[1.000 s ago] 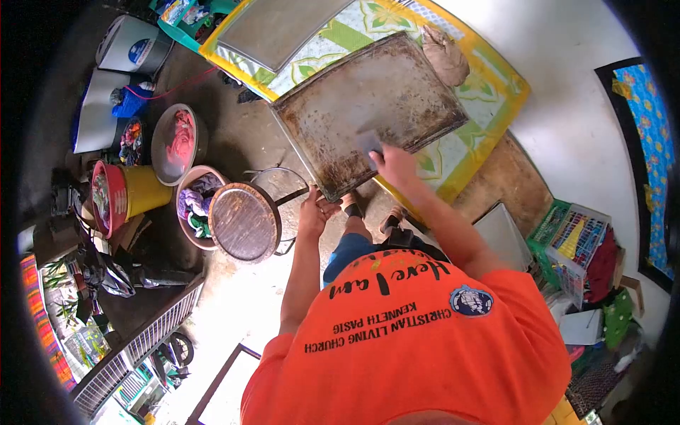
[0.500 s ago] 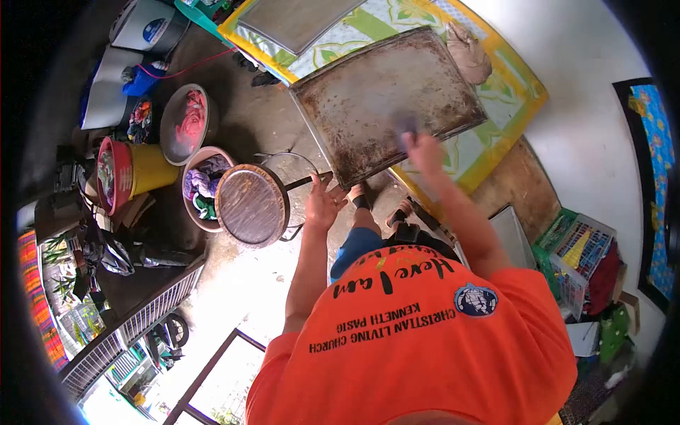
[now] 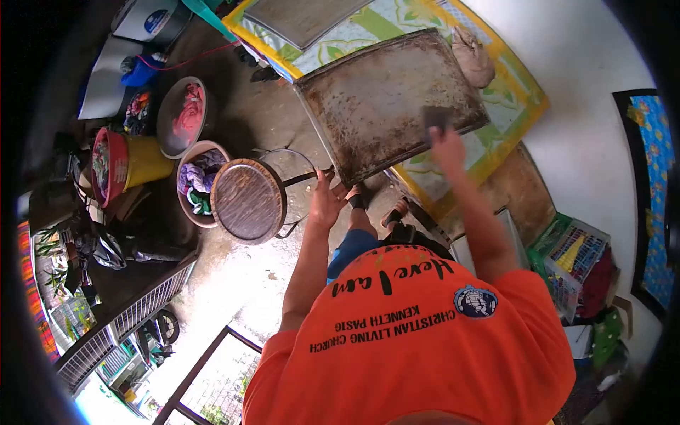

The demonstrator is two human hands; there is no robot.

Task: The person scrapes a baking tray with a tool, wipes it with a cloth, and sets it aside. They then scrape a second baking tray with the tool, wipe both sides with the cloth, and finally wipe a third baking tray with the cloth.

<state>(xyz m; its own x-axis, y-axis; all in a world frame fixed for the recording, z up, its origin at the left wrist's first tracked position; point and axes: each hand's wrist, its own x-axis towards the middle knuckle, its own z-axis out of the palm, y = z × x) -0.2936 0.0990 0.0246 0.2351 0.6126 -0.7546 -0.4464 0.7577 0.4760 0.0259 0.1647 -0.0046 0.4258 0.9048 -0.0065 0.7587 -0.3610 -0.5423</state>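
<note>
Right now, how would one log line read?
left hand: at corner of stained metal tray | right hand: holds flat dark tool | tray: partly over yellow-bordered floral tablecloth

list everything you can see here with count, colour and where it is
cloth-covered table: 1, yellow, green and white, top centre
baking tray: 1, stained grey-brown, overhanging the table
second tray: 1, grey, table's top end
cloth bundle: 1, beige, beside baking tray
flat scraper: 1, dark, over baking tray
round stool: 1, brown top, centre left
grey basin: 1, grey, left, pink laundry inside
pink basin: 1, pink, behind stool
bucket: 1, yellow, left
gate: 1, white, lower left
dim clutter: uncountable
shirt: 1, orange, bottom centre
left grip: 1, bare, at baking tray's corner
right grip: 1, bare, holding scraper
</note>
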